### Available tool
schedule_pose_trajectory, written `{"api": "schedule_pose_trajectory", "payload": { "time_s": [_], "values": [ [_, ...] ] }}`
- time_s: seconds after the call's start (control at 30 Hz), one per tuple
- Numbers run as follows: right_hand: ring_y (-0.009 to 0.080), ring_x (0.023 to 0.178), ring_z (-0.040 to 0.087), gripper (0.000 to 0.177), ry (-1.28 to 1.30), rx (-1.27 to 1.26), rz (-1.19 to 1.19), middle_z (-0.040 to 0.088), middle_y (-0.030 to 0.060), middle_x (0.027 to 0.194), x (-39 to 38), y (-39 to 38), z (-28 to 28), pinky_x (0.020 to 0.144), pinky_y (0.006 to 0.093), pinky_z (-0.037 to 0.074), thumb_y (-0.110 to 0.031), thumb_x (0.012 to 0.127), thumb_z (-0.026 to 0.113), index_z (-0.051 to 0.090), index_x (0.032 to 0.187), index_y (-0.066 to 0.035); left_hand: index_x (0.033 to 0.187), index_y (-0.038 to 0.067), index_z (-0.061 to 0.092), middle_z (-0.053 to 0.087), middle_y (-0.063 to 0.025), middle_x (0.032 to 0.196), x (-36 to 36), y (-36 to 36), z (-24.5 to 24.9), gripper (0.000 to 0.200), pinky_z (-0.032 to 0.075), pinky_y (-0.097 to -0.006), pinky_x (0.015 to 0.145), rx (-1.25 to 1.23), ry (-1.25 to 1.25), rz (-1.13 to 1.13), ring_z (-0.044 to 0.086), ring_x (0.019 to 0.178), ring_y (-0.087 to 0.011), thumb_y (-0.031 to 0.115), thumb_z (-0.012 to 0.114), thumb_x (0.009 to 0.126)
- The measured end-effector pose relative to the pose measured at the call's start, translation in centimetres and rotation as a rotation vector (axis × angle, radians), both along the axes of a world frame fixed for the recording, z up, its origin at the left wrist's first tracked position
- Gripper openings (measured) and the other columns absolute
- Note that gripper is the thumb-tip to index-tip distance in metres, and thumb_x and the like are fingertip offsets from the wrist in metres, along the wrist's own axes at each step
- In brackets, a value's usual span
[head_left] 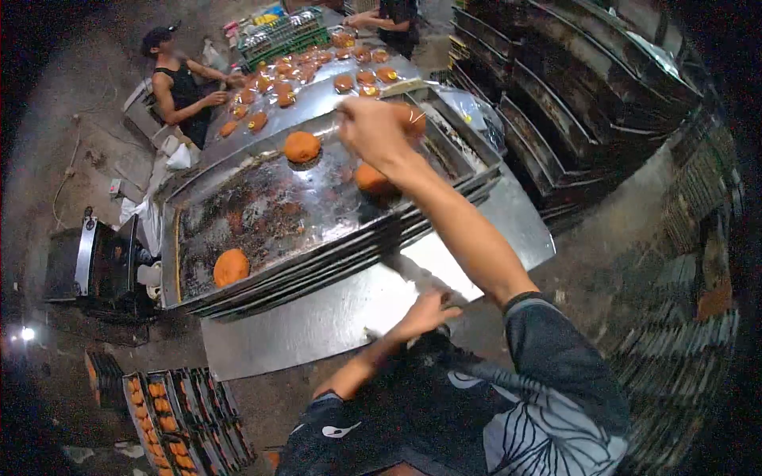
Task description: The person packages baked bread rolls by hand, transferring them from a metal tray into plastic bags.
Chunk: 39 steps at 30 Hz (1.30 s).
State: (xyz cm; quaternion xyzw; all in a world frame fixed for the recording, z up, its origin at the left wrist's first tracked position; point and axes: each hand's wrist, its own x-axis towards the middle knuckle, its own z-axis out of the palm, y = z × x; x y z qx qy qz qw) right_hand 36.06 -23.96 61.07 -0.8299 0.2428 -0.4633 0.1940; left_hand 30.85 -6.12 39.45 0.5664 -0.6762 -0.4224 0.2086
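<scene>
My right hand (371, 131) is raised over the far right part of a dark, worn baking tray (262, 210), its fingers curled down and partly hidden. Whatever they may hold cannot be made out. Just right of it is a round brown bun (413, 119) with a thin white streak. Another bun (373, 179) sits below the wrist, partly covered by the forearm. Two more lie apart on the tray, a bun (302, 147) near the far side and a bun (231, 268) at the near left corner. My left hand (425, 316), fingers apart, hovers near the metal tabletop (294, 349) close to my body.
The tray tops a stack of trays. Beyond it, wrapped buns (286, 97) cover a metal table with green crates (286, 47). A co-worker (178, 83) sits at left; another person (393, 20) stands behind. Tray stacks (548, 103) rise at right; a bun-filled rack (163, 412) stands lower left.
</scene>
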Motion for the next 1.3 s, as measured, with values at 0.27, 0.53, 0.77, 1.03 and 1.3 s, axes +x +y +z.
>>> {"api": "schedule_pose_trajectory", "payload": {
  "time_s": [0.27, 0.53, 0.77, 1.03, 1.3],
  "values": [
    [0.0184, 0.085, 0.058, 0.026, 0.866, 0.973, 0.119, 0.061, 0.015, 0.09, -16.9, 9.8, -17.7, 0.072, 0.029, 0.046, -0.023, 0.075, 0.059, 0.06, 0.091, -0.002, 0.079, 0.0, 0.057, 0.056, -0.0162, 0.074, 2.8, -2.9, -12.7, 0.011, 0.044, -0.0335, 0.063, -0.197, 0.131, 0.151, 0.056, 0.069, -0.027, 0.009, 0.052, 0.075],
    [0.0134, 0.059, 0.053, 0.023, 0.287, 0.876, 0.242, 0.06, 0.0094, 0.068, -20.9, 9.5, -24.9, 0.056, 0.0284, 0.042, -0.025, 0.081, 0.054, 0.061, 0.09, -0.005, 0.107, -0.005, 0.045, 0.06, -0.0109, 0.085, 0.1, -4.3, -6.7, 0.03, 0.045, -0.0249, 0.072, 0.013, 0.428, 0.222, 0.056, 0.08, -0.0141, 0.016, 0.046, 0.086],
    [0.0217, 0.048, 0.054, 0.019, 0.249, 0.671, -0.298, 0.055, 0.0137, 0.058, -22.4, 15.0, -24.2, 0.046, 0.0333, 0.041, -0.017, 0.082, 0.051, 0.046, 0.074, 0.0, 0.096, 0.008, 0.059, 0.061, -0.0076, 0.085, -1.1, -3.4, -7.9, 0.021, 0.047, -0.0255, 0.067, -0.044, 0.386, 0.073, 0.059, 0.072, -0.0123, 0.021, 0.05, 0.082],
    [0.0156, 0.064, 0.057, 0.035, -0.383, 1.506, 0.218, 0.059, 0.0068, 0.078, -18.7, 8.9, -19.4, 0.05, 0.0222, 0.043, -0.033, 0.086, 0.042, 0.046, 0.111, -0.011, 0.07, 0.004, 0.062, 0.049, -0.0064, 0.062, -0.5, -2.2, 5.7, 0.014, 0.04, -0.0263, 0.051, -0.65, 0.4, 0.247, 0.05, 0.058, -0.0166, -0.007, 0.057, 0.062],
    [0.0263, 0.113, 0.04, 0.049, -0.707, 1.673, 1.024, 0.041, 0.0171, 0.122, -4.9, 10.2, -14.6, 0.094, 0.038, 0.032, -0.035, 0.081, 0.049, 0.039, 0.121, -0.009, 0.122, 0.006, 0.031, 0.048, -0.009, 0.105, 10.9, -1.8, 7.8, 0.046, 0.043, -0.0343, 0.082, -0.122, 1.683, 0.708, 0.048, 0.098, -0.0188, 0.011, 0.05, 0.081]
  ]
}}
